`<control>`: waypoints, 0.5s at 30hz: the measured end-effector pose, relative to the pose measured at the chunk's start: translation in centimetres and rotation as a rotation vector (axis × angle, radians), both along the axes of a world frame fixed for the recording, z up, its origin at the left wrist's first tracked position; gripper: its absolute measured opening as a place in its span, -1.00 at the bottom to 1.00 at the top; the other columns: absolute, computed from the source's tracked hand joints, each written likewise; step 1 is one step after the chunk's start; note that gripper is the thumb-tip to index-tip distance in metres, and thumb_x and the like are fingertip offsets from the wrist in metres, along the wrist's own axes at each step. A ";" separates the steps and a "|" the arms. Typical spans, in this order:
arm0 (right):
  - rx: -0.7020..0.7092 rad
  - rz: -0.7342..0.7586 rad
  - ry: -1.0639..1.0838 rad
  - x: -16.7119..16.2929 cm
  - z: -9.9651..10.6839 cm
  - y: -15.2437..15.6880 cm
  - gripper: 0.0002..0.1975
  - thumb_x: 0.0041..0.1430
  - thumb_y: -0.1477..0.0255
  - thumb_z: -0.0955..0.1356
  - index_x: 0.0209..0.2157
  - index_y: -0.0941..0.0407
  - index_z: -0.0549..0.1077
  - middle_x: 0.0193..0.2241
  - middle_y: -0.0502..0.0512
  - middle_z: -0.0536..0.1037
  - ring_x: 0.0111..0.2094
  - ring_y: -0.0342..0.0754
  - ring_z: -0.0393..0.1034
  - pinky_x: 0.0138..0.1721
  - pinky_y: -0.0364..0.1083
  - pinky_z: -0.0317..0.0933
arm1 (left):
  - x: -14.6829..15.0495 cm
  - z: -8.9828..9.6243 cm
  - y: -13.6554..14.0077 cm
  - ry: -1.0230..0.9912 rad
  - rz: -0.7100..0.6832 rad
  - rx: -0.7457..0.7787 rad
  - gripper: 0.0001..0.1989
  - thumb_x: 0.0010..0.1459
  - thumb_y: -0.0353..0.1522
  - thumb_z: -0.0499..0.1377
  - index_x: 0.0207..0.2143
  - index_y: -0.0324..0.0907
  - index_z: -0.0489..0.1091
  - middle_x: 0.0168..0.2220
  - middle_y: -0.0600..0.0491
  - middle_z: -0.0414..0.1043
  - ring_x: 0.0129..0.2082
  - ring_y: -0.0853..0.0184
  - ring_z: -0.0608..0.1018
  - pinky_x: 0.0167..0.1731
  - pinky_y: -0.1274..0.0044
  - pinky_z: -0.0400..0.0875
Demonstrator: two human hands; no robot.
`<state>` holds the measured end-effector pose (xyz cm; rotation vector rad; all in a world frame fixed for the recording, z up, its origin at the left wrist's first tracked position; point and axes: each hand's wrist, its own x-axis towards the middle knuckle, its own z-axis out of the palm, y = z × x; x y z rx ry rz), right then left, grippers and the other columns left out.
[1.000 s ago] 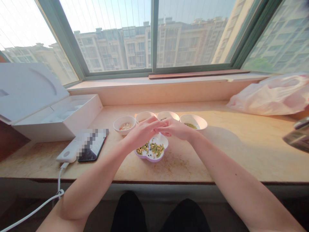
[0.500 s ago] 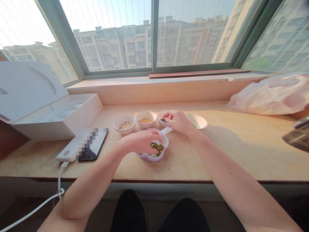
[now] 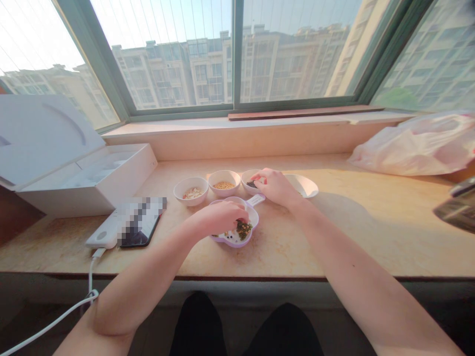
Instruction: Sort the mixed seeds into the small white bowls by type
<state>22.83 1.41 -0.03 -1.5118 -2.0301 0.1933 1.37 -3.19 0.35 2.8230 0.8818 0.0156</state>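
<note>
Dish: the white dish with a purple outside (image 3: 232,244) sits on the counter (image 3: 334,247) in front of me, its handle (image 3: 257,199) pointing away and to the right, which I think leaves the near side open to my left hand.
Left hand: my left hand (image 3: 222,217) reaches over the dish from the left, fingers curled down together at the beans (image 3: 244,230); I can't tell whether they pinch any.
Right hand: my right hand (image 3: 275,187) bends over the third bowl (image 3: 251,173), fingertips just by the black beans (image 3: 252,184); whether thumb and finger meet on one, I can't tell.
Bowls: four white bowls stand in a row just beyond the dish, likely so both hands reach them easily. The first bowl (image 3: 190,203) has pale flat pieces, the second bowl (image 3: 223,193) yellowish grains; the fourth bowl (image 3: 308,185) is partly behind my right hand.
Look of the beans: small, round and mixed, mostly green with some yellow and black, heaped towards the right of the dish, with a few loose on its white floor.
Dish edge: wavy, with rounded lobes.
</note>
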 end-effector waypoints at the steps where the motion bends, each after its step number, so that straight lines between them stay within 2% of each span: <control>1: 0.000 0.003 0.000 0.0 0.0 0.0 -0.74 0.26 0.53 0.32 -0.17 0.10 0.67 -0.14 0.15 0.65 -0.23 -0.03 0.50 -0.08 -0.09 0.29 | 0.1 0.0 0.0 0.003 0.010 0.007 -0.68 0.13 -0.60 0.13 -0.22 -0.09 0.57 -0.21 0.06 0.55 -0.20 0.28 0.55 -0.19 0.51 0.44; 9: 0.001 0.012 0.031 -0.1 0.0 0.0 -0.77 0.25 0.52 0.34 -0.20 0.08 0.66 -0.13 0.14 0.65 -0.22 -0.03 0.50 -0.07 -0.08 0.31 | 0.1 -0.1 -0.3 -0.019 0.015 0.057 -0.59 0.11 -0.60 0.09 -0.10 -0.06 0.52 -0.12 0.05 0.55 -0.17 0.26 0.56 -0.26 0.53 0.42; 15: 0.015 0.008 0.040 -0.1 0.2 -0.1 -0.77 0.25 0.51 0.35 -0.17 0.09 0.67 -0.17 0.13 0.64 -0.30 -0.05 0.46 -0.14 -0.09 0.29 | -0.1 -0.2 0.1 -0.102 -0.007 0.010 -0.54 0.12 -0.63 0.09 -0.01 -0.06 0.48 -0.03 0.06 0.54 -0.02 0.28 0.56 -0.03 0.52 0.44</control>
